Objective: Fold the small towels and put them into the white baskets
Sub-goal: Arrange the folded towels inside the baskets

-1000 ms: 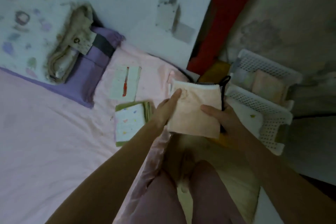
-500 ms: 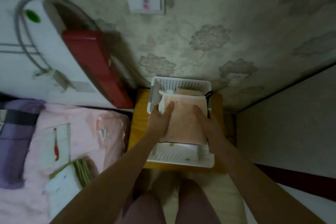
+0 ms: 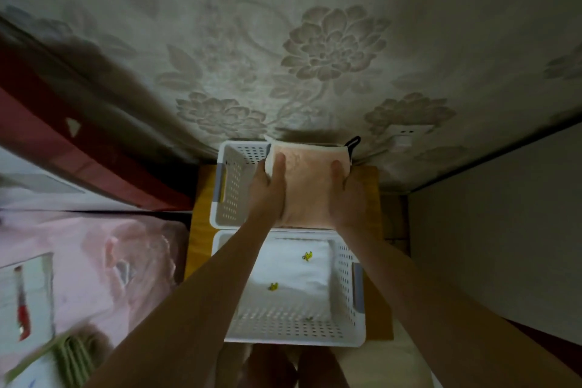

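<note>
A folded peach towel (image 3: 307,186) with a black hanging loop is held over the far white basket (image 3: 234,186) by the wall. My left hand (image 3: 267,192) grips its left edge, thumb on top. My right hand (image 3: 346,195) grips its right edge the same way. The near white basket (image 3: 349,293) sits right in front of the far one and holds a folded white towel (image 3: 293,274) with small yellow motifs. Whatever lies under the peach towel in the far basket is hidden.
Both baskets stand on a small wooden stand (image 3: 382,309) against the flowered wall. On the pink bed (image 3: 94,261) at left lie a white towel with a red mark (image 3: 25,296) and a green-edged towel stack (image 3: 59,359). A wall socket (image 3: 406,135) sits behind the baskets.
The view swung from the bed to the baskets. Both hands carried the peach towel forward, from above the near basket to over the far one.
</note>
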Motion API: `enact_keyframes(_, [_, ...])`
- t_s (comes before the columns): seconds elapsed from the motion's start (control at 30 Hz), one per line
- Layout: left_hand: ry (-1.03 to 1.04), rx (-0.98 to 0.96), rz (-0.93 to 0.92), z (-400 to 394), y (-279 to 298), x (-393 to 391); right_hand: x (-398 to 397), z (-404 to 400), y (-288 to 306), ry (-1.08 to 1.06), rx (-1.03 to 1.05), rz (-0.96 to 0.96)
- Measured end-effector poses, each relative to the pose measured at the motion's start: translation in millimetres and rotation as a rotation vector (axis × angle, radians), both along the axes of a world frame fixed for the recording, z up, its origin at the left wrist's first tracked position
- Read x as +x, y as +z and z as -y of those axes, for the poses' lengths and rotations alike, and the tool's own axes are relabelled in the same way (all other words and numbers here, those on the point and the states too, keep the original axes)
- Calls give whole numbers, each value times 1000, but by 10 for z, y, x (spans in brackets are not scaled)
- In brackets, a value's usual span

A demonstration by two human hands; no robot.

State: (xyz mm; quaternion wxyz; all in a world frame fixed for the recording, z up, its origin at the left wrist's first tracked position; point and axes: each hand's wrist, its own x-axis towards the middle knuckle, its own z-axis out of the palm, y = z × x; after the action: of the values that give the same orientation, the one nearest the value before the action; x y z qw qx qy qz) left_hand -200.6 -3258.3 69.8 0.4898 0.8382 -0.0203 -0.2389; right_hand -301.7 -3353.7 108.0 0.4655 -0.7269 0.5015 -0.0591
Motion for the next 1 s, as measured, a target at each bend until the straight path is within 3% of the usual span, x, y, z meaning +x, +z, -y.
enact_keyframes(0.17, [-67, 25, 32, 0, -193, 92, 161, -12, -284, 16, -220, -87])
enact_keyframes(0.53, [-172, 206, 144, -36, -364, 114, 262, -23, -490, 184, -254, -140])
enact_keyframes(0.6, [-234, 208, 108, -33, -405, 124, 218, -55, -446, 209, -360, -129])
enact_keyframes(0.7, [-374, 218, 17, -66, -367, 163, 45, -66, -370, 380, -685, -157])
enact_keyframes(0.73, [-391, 209, 80, -96, -311, 177, -11, -36, -345, 454, -754, -161])
enact_keyframes(0.8, [-414, 186, 400, -190, -179, 209, -104, 48, -327, 601, -786, -184])
enact_keyframes(0.9, [-853, 275, 872, -290, -80, 276, -193, 164, -364, 847, -725, -317])
enact_keyframes(1.0, [-1141, 358, 948, -293, -172, 282, -225, 258, -421, 1007, -702, -450])
